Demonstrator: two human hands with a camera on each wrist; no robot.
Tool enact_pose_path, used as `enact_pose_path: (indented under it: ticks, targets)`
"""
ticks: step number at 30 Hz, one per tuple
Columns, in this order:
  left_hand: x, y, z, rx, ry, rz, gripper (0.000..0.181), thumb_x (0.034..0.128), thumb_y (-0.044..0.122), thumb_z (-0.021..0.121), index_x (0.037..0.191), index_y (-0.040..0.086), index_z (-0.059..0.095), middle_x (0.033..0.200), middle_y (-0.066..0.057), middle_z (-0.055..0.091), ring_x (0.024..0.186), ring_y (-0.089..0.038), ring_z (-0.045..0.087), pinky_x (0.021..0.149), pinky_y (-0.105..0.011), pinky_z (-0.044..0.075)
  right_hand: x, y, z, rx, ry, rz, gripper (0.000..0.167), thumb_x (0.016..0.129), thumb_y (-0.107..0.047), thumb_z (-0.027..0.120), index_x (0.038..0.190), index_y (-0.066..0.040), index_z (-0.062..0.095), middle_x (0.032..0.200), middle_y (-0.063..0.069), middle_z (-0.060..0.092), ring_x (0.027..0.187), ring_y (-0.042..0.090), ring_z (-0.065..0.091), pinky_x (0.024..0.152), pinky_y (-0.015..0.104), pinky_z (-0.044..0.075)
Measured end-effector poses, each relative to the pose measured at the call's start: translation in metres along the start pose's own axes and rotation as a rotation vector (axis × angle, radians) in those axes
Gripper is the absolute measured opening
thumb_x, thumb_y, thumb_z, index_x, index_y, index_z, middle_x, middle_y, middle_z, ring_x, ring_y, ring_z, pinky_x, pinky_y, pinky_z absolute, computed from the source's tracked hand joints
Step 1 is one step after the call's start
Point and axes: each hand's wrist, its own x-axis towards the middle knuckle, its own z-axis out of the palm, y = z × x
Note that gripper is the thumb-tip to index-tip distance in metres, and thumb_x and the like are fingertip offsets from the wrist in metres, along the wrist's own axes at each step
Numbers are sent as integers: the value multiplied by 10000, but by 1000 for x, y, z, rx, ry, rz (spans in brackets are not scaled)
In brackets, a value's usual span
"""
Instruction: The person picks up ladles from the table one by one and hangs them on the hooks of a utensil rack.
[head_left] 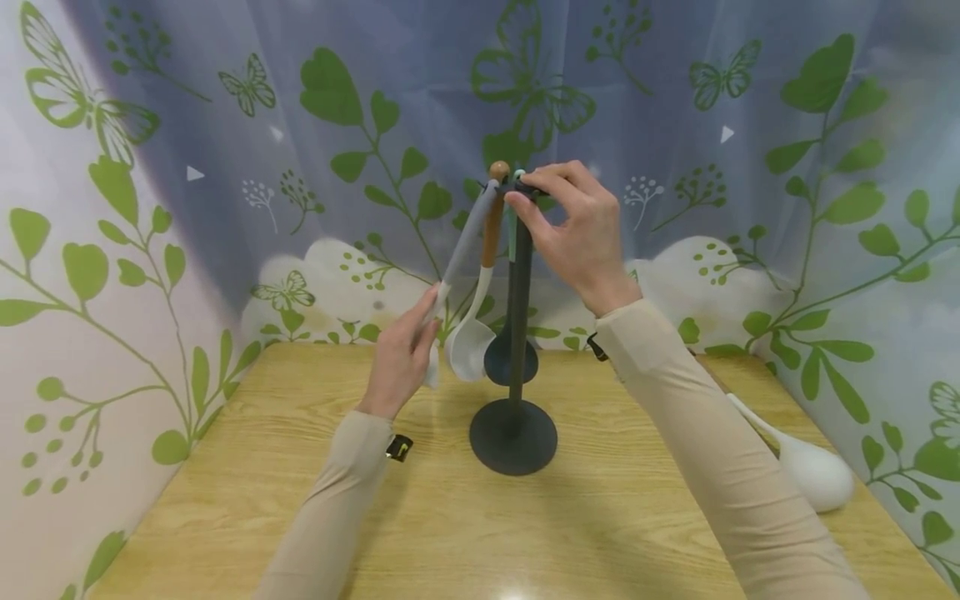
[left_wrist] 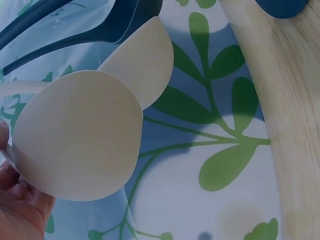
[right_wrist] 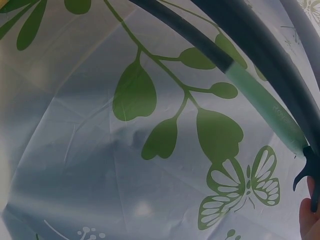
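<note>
A dark utensil stand (head_left: 519,333) with a round base rises from the table. At its top, my right hand (head_left: 577,221) pinches the black hook ring (head_left: 528,190) between thumb and fingers. My left hand (head_left: 401,358) grips the pale lower shaft of a grey-handled utensil (head_left: 470,229), whose upper end meets the hooks. Its pale head, below the hand, is mostly hidden. A white ladle (head_left: 470,348) with a brown handle hangs beside it; its bowl (left_wrist: 77,135) looms large in the left wrist view. Behind the post hangs a dark-headed utensil with a mint-green handle (right_wrist: 265,107).
Another white ladle (head_left: 813,475) lies at the table's right side, partly behind my right forearm. The wooden table (head_left: 247,467) meets a leaf-and-butterfly curtain (head_left: 420,100) at the back and both sides.
</note>
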Motion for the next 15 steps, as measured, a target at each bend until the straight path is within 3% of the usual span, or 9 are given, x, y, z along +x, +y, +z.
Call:
enact_pose_path:
  ticks: [3, 9, 15]
  targets:
    - [0, -1, 2, 13, -3, 9, 492, 988, 98, 581, 1464, 173, 483, 1231, -174, 671, 706, -246, 645, 643, -379, 538, 0, 0, 0, 1, 0, 4, 339, 917, -310, 697, 1068, -8, 736, 1006, 146, 667, 915, 270, 645, 755, 362, 550]
    - [0, -3, 5, 34, -8, 14, 516, 981, 83, 589, 1473, 182, 470, 1283, -165, 648, 926, -303, 704, 749, -407, 580, 0, -1, 0, 1, -4, 5, 336, 917, -307, 697, 1072, -11, 734, 1010, 145, 664, 918, 272, 641, 760, 364, 542]
    - [1, -1, 7, 60, -17, 23, 538, 970, 63, 602, 1474, 193, 468, 1284, -158, 649, 899, -294, 702, 736, -397, 580, 0, 0, 0, 1, -3, -3, 336, 928, -309, 683, 1068, -8, 731, 1007, 149, 659, 898, 278, 639, 754, 363, 534]
